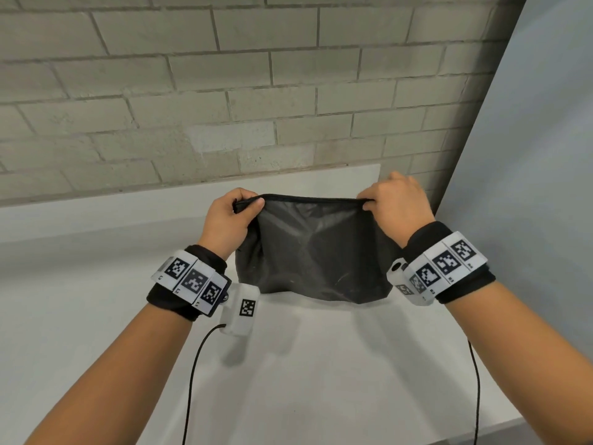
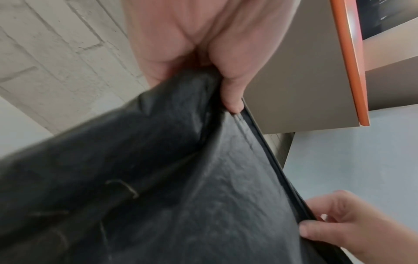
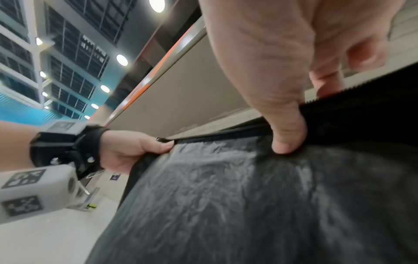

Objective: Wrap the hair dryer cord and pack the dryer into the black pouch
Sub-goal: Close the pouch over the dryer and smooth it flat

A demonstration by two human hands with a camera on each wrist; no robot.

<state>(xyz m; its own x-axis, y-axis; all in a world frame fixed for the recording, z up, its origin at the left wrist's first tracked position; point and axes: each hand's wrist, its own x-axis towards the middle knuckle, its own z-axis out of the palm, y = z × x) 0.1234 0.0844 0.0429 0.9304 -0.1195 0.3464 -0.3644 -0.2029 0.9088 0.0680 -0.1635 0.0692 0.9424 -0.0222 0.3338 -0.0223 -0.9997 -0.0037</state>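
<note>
Black pouch (image 1: pixel 316 252) contents unseen

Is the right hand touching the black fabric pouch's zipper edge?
Touching. The right wrist view shows the right hand pinching the black fabric pouch at its zipper edge, thumb pressed on the fabric.

Crinkled black pouch (image 1: pixel 316 252) faintly glossy; brick wall (image 1: pixel 192 91) rough, matt.
</note>
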